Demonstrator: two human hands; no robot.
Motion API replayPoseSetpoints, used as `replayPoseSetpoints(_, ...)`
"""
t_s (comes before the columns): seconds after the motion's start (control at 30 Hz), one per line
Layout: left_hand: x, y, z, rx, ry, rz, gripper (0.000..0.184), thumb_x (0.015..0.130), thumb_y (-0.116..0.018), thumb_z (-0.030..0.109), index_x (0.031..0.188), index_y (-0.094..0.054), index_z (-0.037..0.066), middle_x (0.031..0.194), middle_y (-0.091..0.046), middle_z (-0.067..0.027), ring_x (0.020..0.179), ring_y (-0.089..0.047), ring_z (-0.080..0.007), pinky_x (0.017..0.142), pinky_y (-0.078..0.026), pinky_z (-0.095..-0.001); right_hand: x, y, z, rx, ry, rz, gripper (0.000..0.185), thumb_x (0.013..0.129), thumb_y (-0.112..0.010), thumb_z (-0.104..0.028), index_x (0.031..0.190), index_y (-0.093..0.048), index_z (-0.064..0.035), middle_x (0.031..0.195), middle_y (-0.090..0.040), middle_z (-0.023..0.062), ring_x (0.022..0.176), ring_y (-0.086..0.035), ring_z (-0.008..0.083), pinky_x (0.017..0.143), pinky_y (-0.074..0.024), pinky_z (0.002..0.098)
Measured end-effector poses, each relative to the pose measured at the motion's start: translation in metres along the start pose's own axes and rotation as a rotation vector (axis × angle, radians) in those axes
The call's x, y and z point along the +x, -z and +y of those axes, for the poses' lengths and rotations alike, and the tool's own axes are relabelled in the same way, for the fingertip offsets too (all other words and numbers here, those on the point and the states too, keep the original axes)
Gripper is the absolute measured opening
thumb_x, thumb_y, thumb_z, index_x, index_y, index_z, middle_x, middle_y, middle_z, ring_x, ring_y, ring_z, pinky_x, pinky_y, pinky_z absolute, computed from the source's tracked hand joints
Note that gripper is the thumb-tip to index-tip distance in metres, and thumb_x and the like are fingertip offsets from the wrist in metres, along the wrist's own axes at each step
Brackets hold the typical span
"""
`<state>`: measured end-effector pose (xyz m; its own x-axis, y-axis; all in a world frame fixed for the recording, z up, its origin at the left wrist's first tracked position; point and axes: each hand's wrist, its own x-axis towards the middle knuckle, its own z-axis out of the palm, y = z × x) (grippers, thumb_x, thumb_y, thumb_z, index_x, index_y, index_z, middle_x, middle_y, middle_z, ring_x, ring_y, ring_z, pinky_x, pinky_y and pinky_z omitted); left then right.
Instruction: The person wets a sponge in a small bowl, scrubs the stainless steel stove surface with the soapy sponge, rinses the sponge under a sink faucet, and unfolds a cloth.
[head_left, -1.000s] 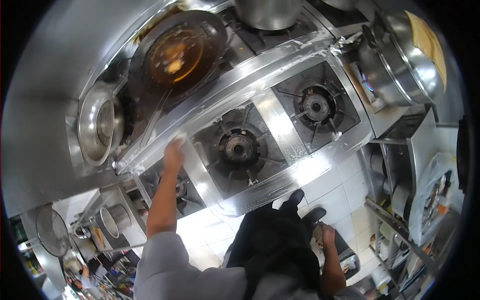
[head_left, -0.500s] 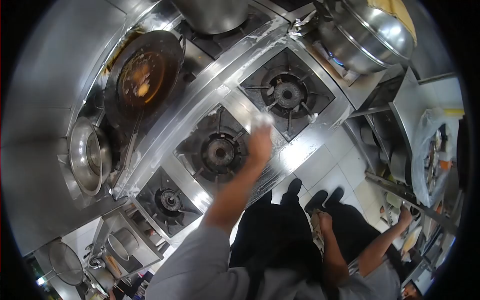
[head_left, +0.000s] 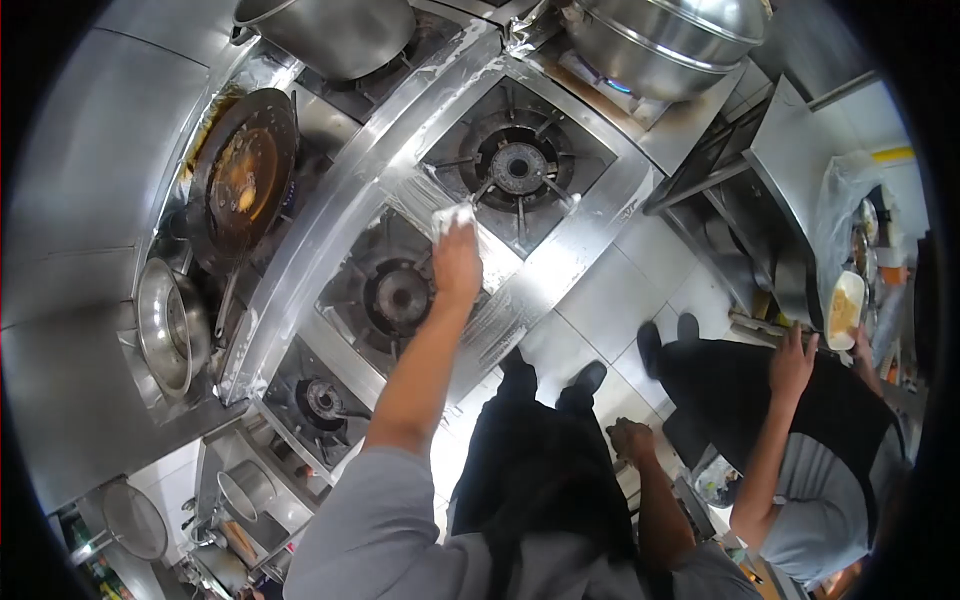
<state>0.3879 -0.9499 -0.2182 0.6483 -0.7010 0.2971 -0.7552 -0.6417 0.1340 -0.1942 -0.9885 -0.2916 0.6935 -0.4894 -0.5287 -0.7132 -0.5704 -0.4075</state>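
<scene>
My left hand [head_left: 457, 262] presses a white, foamy cloth or sponge [head_left: 453, 217] onto the steel strip between two burners. The middle burner [head_left: 400, 297] lies to its lower left and the upper burner [head_left: 518, 168] to its upper right. White suds streak the steel stove top [head_left: 300, 235]. My right hand [head_left: 632, 440] hangs beside my dark apron with its fingers curled; something brownish may be in it, too dark to make out.
A co-worker [head_left: 780, 400] stands at the right, holding a white dish [head_left: 845, 310] of food. A wok [head_left: 243, 180] with brown liquid, a steel bowl [head_left: 170, 328], a large pot [head_left: 340, 35] and a steamer over a flame [head_left: 665, 45] surround the stove.
My left hand has swept from the stove's left part to the strip between the burners, cloth under it. The view has shifted right, and the co-worker has come into view with a dish.
</scene>
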Motion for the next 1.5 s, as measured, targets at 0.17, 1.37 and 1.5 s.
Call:
replayPoseSetpoints(0.17, 0.103, -0.012, -0.042, -0.39, -0.383, -0.159, 0.041, 0.069, -0.057, -0.01, 0.105, -0.068, 0.005, 0.107, -0.066, -0.0193, 0.101, -0.062, -0.0389, 0.09, -0.049, -0.0442, -0.002, -0.041, 0.066, 0.039, 0.041, 0.068, 0.033, 0.079, -0.068, -0.023, 0.109, -0.067, -0.0092, 0.103, -0.07, 0.0115, 0.093, -0.067, 0.03, 0.083, -0.0519, 0.0397)
replayPoseSetpoints(1.37, 0.048, -0.014, -0.06, 0.189, -0.019, -0.078, 0.022, 0.089, -0.046, 0.005, 0.106, -0.06, 0.001, 0.096, -0.064, -0.0218, 0.081, -0.065, -0.0352, 0.069, -0.052, -0.0468, -0.049, 0.052, 0.144, 0.069, -0.118, 0.007, 0.041, 0.078, -0.076, -0.036, 0.106, -0.07, -0.007, 0.101, -0.07, 0.0173, 0.094, -0.067, 0.0337, 0.084, -0.053, 0.039)
replayPoseSetpoints(1.5, 0.021, -0.019, -0.019, 0.094, 0.172, -0.132, 0.02, 0.093, -0.045, 0.008, 0.104, -0.06, 0.001, 0.089, -0.065, -0.0235, 0.072, -0.065, -0.034, 0.061, -0.05, -0.0481, -0.056, 0.04, 0.149, 0.058, -0.229, -0.036, 0.041, 0.079, -0.076, -0.039, 0.103, -0.071, -0.0062, 0.102, -0.071, 0.0136, 0.095, -0.068, 0.0301, 0.084, -0.0533, 0.0382)
